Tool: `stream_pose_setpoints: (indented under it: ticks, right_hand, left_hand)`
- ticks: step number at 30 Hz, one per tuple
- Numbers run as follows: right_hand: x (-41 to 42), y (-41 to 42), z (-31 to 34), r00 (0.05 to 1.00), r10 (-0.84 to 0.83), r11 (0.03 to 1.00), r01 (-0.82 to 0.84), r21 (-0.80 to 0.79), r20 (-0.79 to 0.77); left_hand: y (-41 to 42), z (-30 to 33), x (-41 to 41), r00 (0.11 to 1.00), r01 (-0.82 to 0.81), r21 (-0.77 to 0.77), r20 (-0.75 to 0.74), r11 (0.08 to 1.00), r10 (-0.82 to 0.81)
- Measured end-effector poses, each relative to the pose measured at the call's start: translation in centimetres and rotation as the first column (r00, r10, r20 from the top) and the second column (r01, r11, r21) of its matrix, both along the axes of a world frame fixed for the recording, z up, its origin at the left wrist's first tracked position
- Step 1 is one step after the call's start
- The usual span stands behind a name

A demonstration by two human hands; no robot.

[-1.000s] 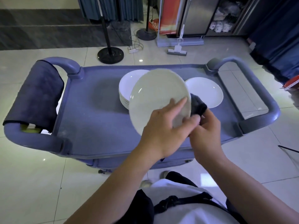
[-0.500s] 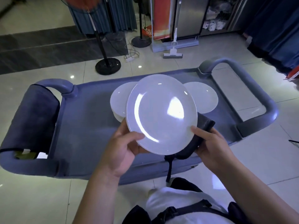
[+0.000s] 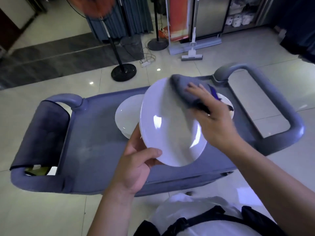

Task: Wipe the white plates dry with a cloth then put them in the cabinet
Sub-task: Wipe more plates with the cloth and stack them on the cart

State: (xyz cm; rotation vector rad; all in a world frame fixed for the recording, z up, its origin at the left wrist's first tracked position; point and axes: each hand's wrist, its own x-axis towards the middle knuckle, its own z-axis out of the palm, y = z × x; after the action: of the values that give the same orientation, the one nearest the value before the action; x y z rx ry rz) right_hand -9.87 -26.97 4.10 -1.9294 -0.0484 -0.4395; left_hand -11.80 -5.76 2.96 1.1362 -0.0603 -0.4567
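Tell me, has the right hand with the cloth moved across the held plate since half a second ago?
Yes. The right hand and cloth went from the plate's near right rim up to its far edge.

floor (image 3: pixel 51 210): glossy pale tiles | fan stand (image 3: pixel 123 72) | curtains (image 3: pixel 136 17)

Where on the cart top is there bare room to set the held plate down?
Bare room: the cart top between the draped cloth on the left handle and the plate stack. The far right is crowded: the stack, a single plate, and both hands working the held plate.
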Motion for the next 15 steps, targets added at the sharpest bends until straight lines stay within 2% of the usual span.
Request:
stream_pose_setpoints:
  ticks: [2,5,8,11,13,15]
  right_hand:
    - [1.4,1.1,-0.4,0.999,0.022,0.992,-0.025,-0.126,-0.025]
    - [1.0,1.8,-1.6,0.992,0.110,0.985,-0.118,-0.125,-0.067]
    - [-1.4,1.8,-2.8,0.923,0.354,0.934,-0.356,0.013,-0.152]
    - [-2.6,0.2,-3.2,0.770,0.577,0.817,-0.543,0.193,-0.273]
    - [-2.5,-2.2,-3.2,0.656,0.670,0.739,-0.541,0.402,-0.349]
    - [-2.0,-4.8,-3.1,0.664,0.625,0.747,-0.355,0.562,-0.411]
  left_hand:
    - [-0.8,0.4,0.2,0.999,-0.029,0.009,0.018,1.000,0.029]
    - [-1.7,0.5,0.6,0.995,-0.102,-0.002,0.019,0.995,0.102]
    - [-2.1,0.0,0.8,0.986,-0.168,-0.013,0.012,0.986,0.168]
    - [-1.9,-0.6,1.1,0.965,-0.261,0.039,0.018,0.965,0.260]
    - [-1.9,-0.7,1.2,0.954,-0.300,0.102,0.045,0.948,0.297]
    - [-2.1,-0.9,1.1,0.951,-0.308,0.141,0.049,0.941,0.304]
